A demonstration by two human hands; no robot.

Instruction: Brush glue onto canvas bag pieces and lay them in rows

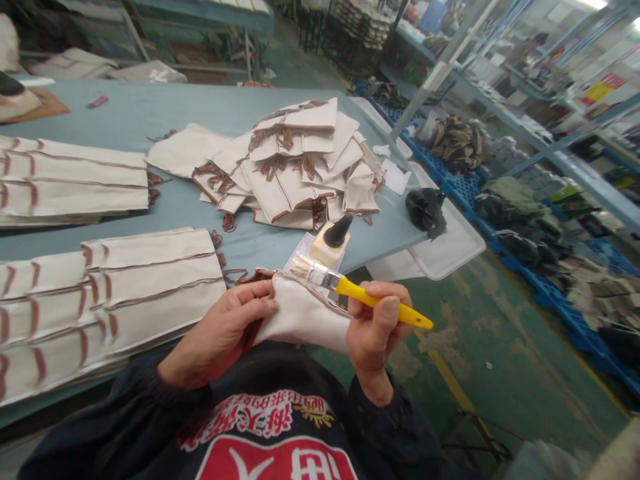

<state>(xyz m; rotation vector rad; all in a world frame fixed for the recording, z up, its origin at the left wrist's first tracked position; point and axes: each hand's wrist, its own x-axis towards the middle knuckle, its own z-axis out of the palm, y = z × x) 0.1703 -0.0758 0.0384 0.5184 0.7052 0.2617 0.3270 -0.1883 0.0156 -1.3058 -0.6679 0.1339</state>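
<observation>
Between my hands is a cream fabric pouch with a dark brown trimmed edge, held close to my body. My left hand pinches its left corner, where a bit of brown cord shows. My right hand is closed around the yellow handle of a paintbrush. The brush lies across the pouch's upper edge, its pale bristles pointing left. Some of my right fingers also seem to rest against the pouch's right end. Just beyond the brush stands a cream bottle with a black cone nozzle, near the table edge.
A loose heap of cream pouches with brown cords covers the table ahead. Neat rows of pouches lie at the left. A black plastic bag sits at the right corner, above a white tray. Blue pallets hold bundles further right.
</observation>
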